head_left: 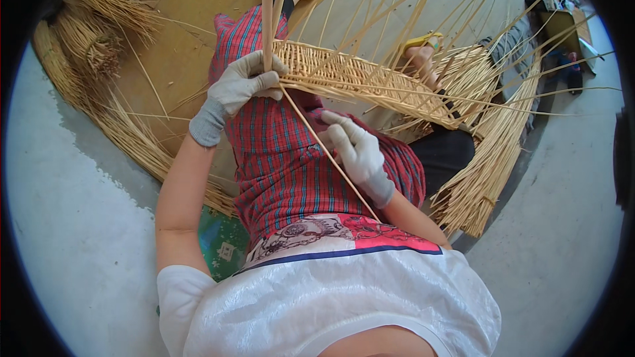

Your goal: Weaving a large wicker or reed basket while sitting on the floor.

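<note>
The gloved left hand (241,86) is clenched around an upright wooden stake (267,20) at the near end of the woven cane panel (357,76). The gloved right hand (357,152) pinches a thin cane strand (311,135) running diagonally between both hands, over the plaid lap.

Both hands wear pale grey gloves: the left hand (239,86) at eleven o'clock, the right hand (357,152) at centre. The woven panel (357,76) is straw yellow. The apron (291,158) shows red plaid (blue lines crossing). The floor (73,225) is grey.
</note>
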Tool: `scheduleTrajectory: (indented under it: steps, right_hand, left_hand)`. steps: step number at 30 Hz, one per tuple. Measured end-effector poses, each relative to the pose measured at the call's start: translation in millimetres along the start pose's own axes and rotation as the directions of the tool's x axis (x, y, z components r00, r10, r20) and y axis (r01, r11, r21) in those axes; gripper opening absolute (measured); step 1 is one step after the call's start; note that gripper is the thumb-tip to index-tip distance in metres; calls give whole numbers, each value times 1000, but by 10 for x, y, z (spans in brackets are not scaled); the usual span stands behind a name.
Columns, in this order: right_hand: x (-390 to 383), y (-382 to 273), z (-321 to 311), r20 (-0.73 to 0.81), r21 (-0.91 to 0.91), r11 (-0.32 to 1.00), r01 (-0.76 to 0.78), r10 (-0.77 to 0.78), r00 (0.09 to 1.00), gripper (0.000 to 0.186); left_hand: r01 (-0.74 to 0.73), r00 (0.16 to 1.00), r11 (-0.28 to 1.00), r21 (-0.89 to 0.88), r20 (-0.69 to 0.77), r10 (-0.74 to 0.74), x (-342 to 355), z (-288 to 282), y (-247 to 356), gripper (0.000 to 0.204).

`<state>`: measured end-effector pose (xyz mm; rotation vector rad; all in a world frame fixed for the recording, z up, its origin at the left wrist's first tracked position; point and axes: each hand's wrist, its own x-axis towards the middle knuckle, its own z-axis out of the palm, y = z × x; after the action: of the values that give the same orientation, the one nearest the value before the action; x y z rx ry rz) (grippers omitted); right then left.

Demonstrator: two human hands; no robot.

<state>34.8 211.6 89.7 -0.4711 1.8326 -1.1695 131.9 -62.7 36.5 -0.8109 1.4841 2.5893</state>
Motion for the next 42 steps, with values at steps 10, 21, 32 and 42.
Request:
scheduleTrajectory:
  steps: [10, 21, 32, 42]
  right_hand:
    - [936, -711, -359, -337, -186, 839, 511, -543, 769, 56]
    - [859, -435, -319, -349, -695, 605, 388, -756, 554, 48]
    - [1308, -500, 69, 87, -852, 437, 287, -422, 902, 17]
    - [1535, -390, 176, 191, -738, 576, 353, -323, 927, 22]
  left_hand:
    - [-27, 999, 988, 153, -37, 33, 0, 78, -50, 11]
    - [-9, 983, 987, 161, -179, 38, 10, 207, -8, 15]
    - [-23, 973, 968, 250, -216, 79, 89, 374, 39, 56]
    - [-75, 968, 937, 343, -203, 151, 137, 284, 2, 47]
